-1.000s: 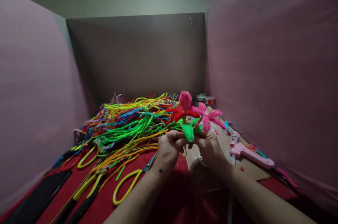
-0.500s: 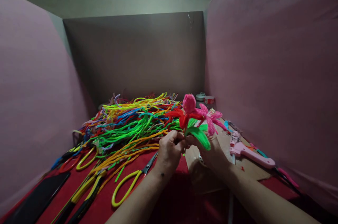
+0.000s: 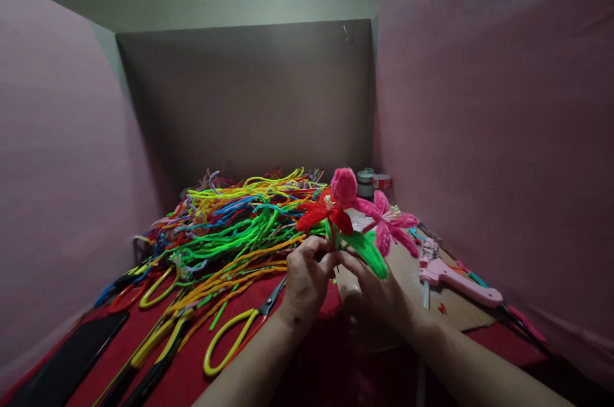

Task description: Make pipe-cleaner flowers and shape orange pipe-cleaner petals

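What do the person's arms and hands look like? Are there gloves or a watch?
No gloves or watch show. The left hand and right hand are bare, and no sleeves show on the forearms. A small, dark, round spot marks the left wrist; I can't tell what it is.

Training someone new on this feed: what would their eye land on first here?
The vivid red flower and pink flower stand out first, just above the left hand and right hand. Next comes the heap of multicolored strands beyond the left hand, then the pink glue gun at the right.
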`<state>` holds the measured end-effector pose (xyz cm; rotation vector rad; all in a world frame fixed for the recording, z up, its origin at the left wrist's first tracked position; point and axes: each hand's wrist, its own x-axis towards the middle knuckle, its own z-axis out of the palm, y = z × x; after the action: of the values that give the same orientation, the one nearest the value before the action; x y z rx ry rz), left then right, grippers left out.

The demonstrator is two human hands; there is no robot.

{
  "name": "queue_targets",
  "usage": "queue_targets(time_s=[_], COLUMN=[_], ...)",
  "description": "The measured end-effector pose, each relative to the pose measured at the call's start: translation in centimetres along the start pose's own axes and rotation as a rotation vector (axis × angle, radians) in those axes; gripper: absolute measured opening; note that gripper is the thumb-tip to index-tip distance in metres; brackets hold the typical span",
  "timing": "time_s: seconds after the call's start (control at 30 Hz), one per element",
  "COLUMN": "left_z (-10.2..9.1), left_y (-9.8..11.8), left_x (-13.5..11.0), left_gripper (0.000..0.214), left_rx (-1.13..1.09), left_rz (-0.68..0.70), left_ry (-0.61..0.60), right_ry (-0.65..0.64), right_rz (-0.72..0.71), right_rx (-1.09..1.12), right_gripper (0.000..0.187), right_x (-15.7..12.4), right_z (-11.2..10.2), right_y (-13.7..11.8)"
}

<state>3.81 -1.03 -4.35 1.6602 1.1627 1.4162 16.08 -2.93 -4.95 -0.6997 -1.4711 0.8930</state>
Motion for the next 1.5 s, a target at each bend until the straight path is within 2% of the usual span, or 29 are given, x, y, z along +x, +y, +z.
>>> queue_targets(time_s=[0.1, 0.17, 0.3, 0.43, 0.6, 0.77, 0.9, 1.0, 1.1, 1.2, 1.37, 1.5], left_z=[-0.1, -0.2, -0.4, -0.5, -0.6, -0.9, -0.8, -0.7, -0.7, -0.9, -1.2, -1.2], left_y=[0.1, 0.1, 0.2, 0.2, 0.2, 0.3, 0.1, 0.1, 0.1, 0.1, 0.4, 0.5], left_x=[0.0, -0.1, -0.2, -0.3, -0.2, -0.1, -0.1, 0.0, 0.0, -0.1, -0.2, -0.1], left_gripper=[0.012, 0.012, 0.013, 0.017, 0.019, 0.013, 0.012, 0.014, 0.017, 0.018, 0.016, 0.015], left_rx=[0.045, 0.078, 0.196, 0.296, 0.456, 0.507, 0.529, 0.590, 0.663, 0.739, 0.830, 0.778], left_rz=[0.046, 0.128, 0.321, 0.405, 0.535, 0.669, 0.760, 0.754, 0.700, 0.721, 0.793, 0.711], left_ry=[0.013, 0.018, 0.018, 0.005, 0.022, 0.028, 0.128, 0.165, 0.144, 0.127, 0.150, 0.165], right_ry=[-0.024, 0.012, 0.062, 0.024, 0.018, 0.029, 0.040, 0.048, 0.038, 0.021, -0.003, 0.002], right_rz=[0.069, 0.100, 0.096, 0.119, 0.065, 0.032, 0.011, 0.008, 0.015, 0.032, 0.070, 0.088], right_rx=[0.042, 0.015, 0.030, 0.134, 0.179, 0.150, 0.146, 0.200, 0.258, 0.303, 0.438, 0.484], right_gripper=[0.023, 0.023, 0.020, 0.015, 0.015, 0.011, 0.008, 0.009, 0.013, 0.013, 0.014, 0.015], right_x=[-0.1, -0.2, -0.1, 0.2, 0.5, 0.3, 0.4, 0.5, 0.6, 0.7, 0.8, 0.8], right_z=[0.1, 0.1, -0.1, -0.1, 0.2, 0.2, -0.1, -0.1, 0.0, 0.1, 0.2, 0.4], right_y=[-0.4, -0.4, -0.1, 0.0, -0.4, -2.2, -3.1, -2.1, -0.5, 0.7, 0.7, 0.2])
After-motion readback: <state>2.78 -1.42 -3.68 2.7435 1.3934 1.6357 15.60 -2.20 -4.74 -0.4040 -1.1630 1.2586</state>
